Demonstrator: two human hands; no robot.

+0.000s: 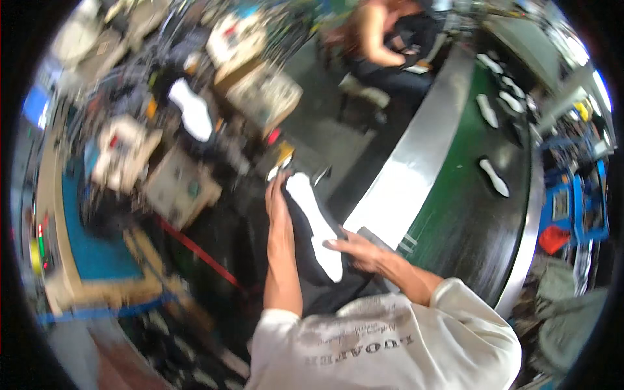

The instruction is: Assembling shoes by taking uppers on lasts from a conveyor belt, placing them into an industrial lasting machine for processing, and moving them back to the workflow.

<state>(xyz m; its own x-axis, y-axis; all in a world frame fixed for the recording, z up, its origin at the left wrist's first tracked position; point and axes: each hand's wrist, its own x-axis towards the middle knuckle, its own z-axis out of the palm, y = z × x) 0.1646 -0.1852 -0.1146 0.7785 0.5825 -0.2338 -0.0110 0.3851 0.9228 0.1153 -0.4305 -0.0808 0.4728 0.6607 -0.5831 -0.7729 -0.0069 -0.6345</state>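
In front of my body I hold a black shoe or boot piece [304, 224], its long white sole-shaped face [311, 207] turned up. The narrower end points away from me and the broader end lies near my shirt. My left hand [276, 193] is closed on the far end, along its left side. At the near end my right hand [359, 251] grips the right edge, thumb lying on the white face. How far the fingers reach underneath is hidden.
To the right runs a green-and-black conveyor [442, 227] with a metal edge, carrying several similar white-faced pieces [494, 177]. Machines with beige housings [179, 185] stand at left; another white-faced piece [192, 110] sits among them. A co-worker [383, 45] sits beyond. Blue crates [575, 201] stand far right.
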